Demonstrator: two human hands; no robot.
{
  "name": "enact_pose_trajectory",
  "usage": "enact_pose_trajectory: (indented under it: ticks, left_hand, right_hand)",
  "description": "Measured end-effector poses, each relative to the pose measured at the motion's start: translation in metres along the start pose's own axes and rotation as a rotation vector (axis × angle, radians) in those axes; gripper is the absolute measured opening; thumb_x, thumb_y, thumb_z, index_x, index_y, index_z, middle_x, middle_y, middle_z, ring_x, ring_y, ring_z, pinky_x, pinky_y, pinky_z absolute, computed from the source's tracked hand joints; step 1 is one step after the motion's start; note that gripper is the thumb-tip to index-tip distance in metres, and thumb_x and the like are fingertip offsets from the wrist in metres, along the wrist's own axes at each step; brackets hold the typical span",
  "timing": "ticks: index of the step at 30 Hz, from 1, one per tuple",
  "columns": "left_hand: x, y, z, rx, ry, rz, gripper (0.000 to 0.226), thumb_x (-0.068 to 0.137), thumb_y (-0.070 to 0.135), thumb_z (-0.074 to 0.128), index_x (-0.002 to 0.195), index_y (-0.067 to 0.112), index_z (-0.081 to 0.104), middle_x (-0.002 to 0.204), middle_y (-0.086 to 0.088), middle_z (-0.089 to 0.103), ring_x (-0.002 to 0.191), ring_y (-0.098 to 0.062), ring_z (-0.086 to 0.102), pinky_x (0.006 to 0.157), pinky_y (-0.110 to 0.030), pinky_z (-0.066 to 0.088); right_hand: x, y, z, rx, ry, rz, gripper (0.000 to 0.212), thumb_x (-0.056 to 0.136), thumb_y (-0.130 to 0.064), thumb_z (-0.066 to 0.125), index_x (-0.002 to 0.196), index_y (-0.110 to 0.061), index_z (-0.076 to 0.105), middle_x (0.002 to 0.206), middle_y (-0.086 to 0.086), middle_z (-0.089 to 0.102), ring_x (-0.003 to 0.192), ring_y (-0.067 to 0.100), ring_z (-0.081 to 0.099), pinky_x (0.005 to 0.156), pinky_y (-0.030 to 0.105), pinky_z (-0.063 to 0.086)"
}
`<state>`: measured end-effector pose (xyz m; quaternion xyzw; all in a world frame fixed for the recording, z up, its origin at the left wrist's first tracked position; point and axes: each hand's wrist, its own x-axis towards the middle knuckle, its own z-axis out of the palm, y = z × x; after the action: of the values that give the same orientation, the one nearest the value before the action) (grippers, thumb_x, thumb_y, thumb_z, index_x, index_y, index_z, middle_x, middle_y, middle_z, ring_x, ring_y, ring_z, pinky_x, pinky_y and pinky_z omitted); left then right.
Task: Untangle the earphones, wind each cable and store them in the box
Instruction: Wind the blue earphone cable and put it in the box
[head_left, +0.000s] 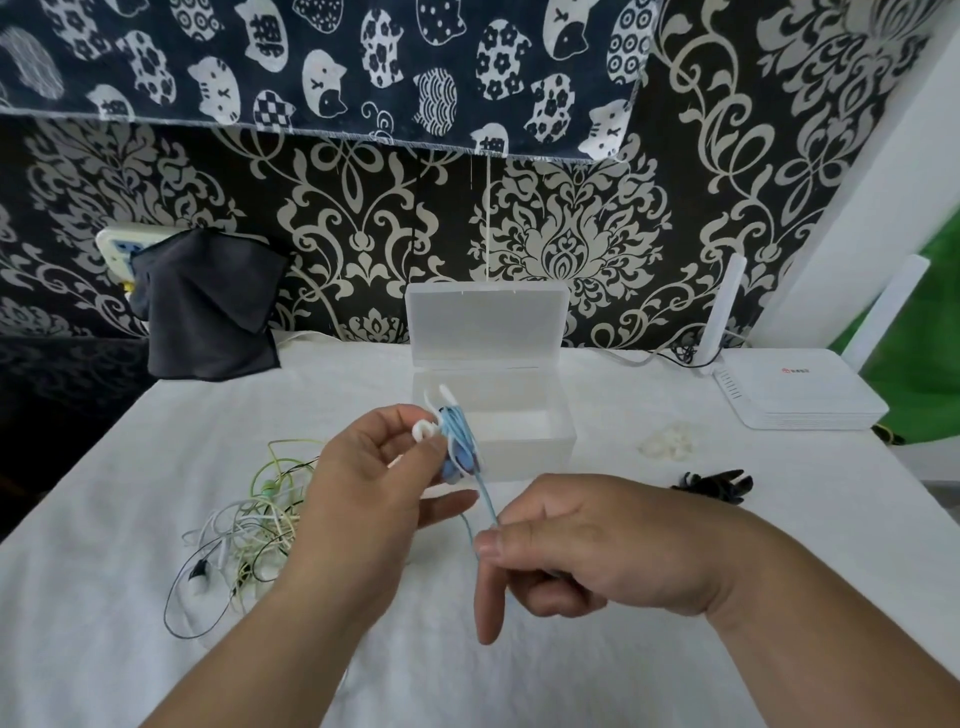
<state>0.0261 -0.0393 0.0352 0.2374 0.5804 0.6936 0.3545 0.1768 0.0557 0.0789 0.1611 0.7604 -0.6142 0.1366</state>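
Right hand (587, 551) pinches the loose tail of the light, limp blue cable (485, 501); left hand (374, 483) grips the wound bundle (460, 441), likely best held mid-coil.

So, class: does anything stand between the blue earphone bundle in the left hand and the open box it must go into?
Nothing visible does. The blue earphone bundle sits in the left hand in front of the box, whose lid stands open; the right hand pinches its loose tail.
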Motion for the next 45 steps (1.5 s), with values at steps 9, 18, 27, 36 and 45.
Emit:
enact_pose_trajectory:
  ticks: [9,18,27,36,45]
  left_hand:
    - [0.002,-0.003,-0.007,0.561,0.067,0.213,0.025,0.09,0.011,0.066,0.082,0.034,0.06,0.068,0.007,0.066,0.069,-0.025,0.07,0.053,-0.022,0.051]
    - [0.002,0.011,-0.006,0.363,0.323,0.27,0.016,0.091,0.009,0.064,0.088,0.024,0.06,0.078,-0.006,0.073,0.068,-0.011,0.074,0.044,-0.016,0.044]
    - [0.004,0.008,-0.01,0.254,0.394,0.236,0.012,0.092,0.005,0.062,0.09,0.017,0.061,0.09,-0.001,0.072,0.073,-0.016,0.075,0.052,-0.026,0.053]
    - [0.009,0.005,-0.015,0.318,0.396,0.169,0.009,0.091,0.007,0.064,0.089,0.016,0.063,0.089,0.002,0.071,0.068,-0.013,0.074,0.072,-0.046,0.061]
    - [0.014,0.003,-0.016,0.105,0.327,0.141,0.007,0.091,0.0,0.062,0.09,0.006,0.064,0.093,-0.023,0.064,0.069,-0.016,0.07,0.081,-0.042,0.061]
  right_hand:
    - [-0.025,-0.012,-0.026,0.254,0.491,-0.36,0.023,0.083,-0.021,0.062,0.074,-0.003,0.073,0.045,-0.002,0.038,0.042,0.011,0.031,0.043,0.018,0.028]
    - [-0.042,-0.021,-0.031,0.122,0.688,-0.418,0.016,0.072,-0.02,0.073,0.074,-0.003,0.073,0.048,0.008,0.046,0.046,0.017,0.041,0.048,0.019,0.037]
    - [-0.024,0.007,-0.031,-0.789,0.54,0.553,0.012,0.07,-0.031,0.08,0.077,-0.025,0.073,0.074,-0.008,0.07,0.071,0.01,0.066,0.059,0.024,0.05]
    - [-0.011,0.018,-0.036,-0.364,0.618,0.132,0.011,0.073,-0.03,0.081,0.071,-0.021,0.074,0.084,-0.002,0.074,0.081,0.017,0.068,0.079,0.035,0.053]
    - [-0.018,-0.022,-0.02,0.633,0.552,-0.421,0.01,0.082,-0.015,0.052,0.084,-0.006,0.05,0.085,0.022,0.072,0.072,0.036,0.072,0.066,0.039,0.06]
